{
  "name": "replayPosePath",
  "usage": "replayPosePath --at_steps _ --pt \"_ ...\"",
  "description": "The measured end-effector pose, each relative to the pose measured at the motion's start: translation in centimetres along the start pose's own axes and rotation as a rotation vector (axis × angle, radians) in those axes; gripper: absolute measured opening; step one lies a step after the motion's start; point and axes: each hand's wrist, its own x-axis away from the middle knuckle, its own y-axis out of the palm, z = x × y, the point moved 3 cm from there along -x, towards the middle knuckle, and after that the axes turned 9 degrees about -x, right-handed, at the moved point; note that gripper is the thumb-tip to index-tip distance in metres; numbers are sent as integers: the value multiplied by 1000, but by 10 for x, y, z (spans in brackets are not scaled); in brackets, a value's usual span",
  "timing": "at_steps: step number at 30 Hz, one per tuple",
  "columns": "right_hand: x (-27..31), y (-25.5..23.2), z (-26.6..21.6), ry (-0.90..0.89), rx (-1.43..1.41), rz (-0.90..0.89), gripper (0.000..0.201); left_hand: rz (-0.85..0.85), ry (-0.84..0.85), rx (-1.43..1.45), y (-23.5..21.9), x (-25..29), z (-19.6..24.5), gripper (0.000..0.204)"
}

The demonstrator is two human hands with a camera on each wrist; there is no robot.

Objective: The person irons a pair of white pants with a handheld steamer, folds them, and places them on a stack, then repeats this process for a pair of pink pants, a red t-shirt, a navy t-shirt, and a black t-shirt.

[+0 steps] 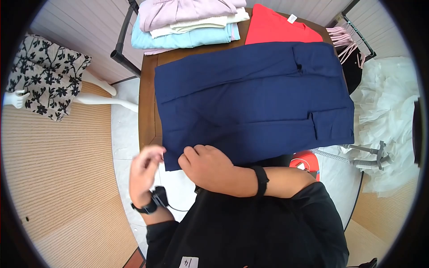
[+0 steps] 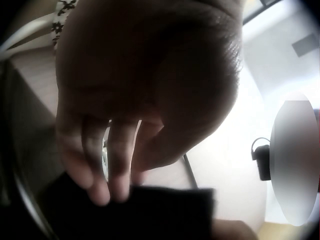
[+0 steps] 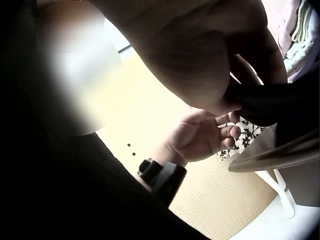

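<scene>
Black top (image 1: 263, 223) with a white "14" label (image 1: 188, 262); black wrist straps (image 1: 260, 180).

In the head view, the top edge crops the folded stack (image 1: 192, 22), the navy garment (image 1: 254, 98) overlaps the red garment (image 1: 279, 31), and print on the white tag (image 1: 292, 18) is too small to read. 1 blurred oval (image 2: 294, 160) obscures part of each wrist view. The right hand (image 1: 208, 167) has fingertips hidden.

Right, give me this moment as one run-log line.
right hand: pinches navy garment's near edge | left hand: fingers relaxed, beside its corner | red garment: beyond it, on table
</scene>
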Motion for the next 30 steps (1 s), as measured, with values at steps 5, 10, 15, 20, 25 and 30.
replayPosePath --at_steps 5,10,15,20,25,30 --pt "-3 -20 3 116 -208 -4 12 -50 324 -573 -45 -112 2 52" --pt "-2 -41 8 163 -346 90 9 -95 513 -892 -34 -177 8 63" --pt "1 -61 13 230 -490 105 19 -65 753 -991 -16 -197 4 50" --pt "4 -71 15 243 -528 152 19 -39 718 -873 -21 -197 3 38" --pt "3 -79 18 259 -565 140 19 -142 685 -820 -3 -175 28 46" --pt "3 -85 17 259 -588 169 20 -59 739 -906 -4 -186 21 39"
